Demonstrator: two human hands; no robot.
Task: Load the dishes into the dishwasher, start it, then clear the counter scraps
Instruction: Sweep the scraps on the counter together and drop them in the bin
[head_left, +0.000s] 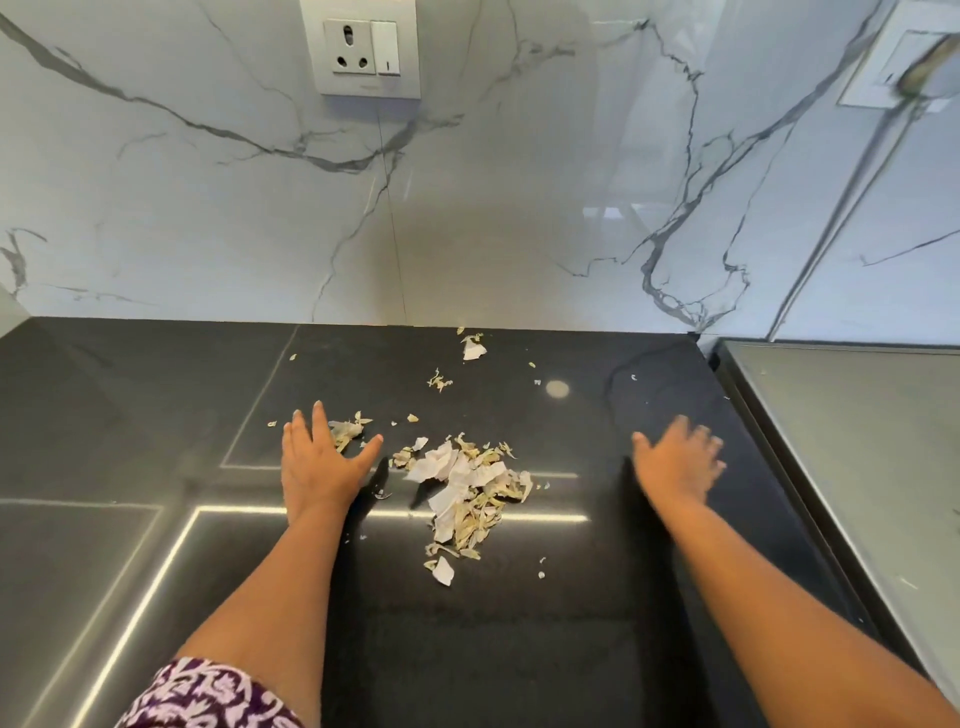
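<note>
My left hand (318, 462) lies flat, fingers spread, just left of the scraps (467, 488). My right hand (678, 460), blurred, is spread right of them, grasping nothing.

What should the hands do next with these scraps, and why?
Probably sweep the left hand rightward, pushing the small clump at its fingers into the main pile. Both hands lie open and flat, the right hand apart from the pile, and scraps remain scattered.

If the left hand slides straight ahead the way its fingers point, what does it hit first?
The left hand points toward the back wall. A small clump of scraps lies by its fingertips, slightly right of the line. Otherwise bare counter up to the wall, as far as visible.
</note>
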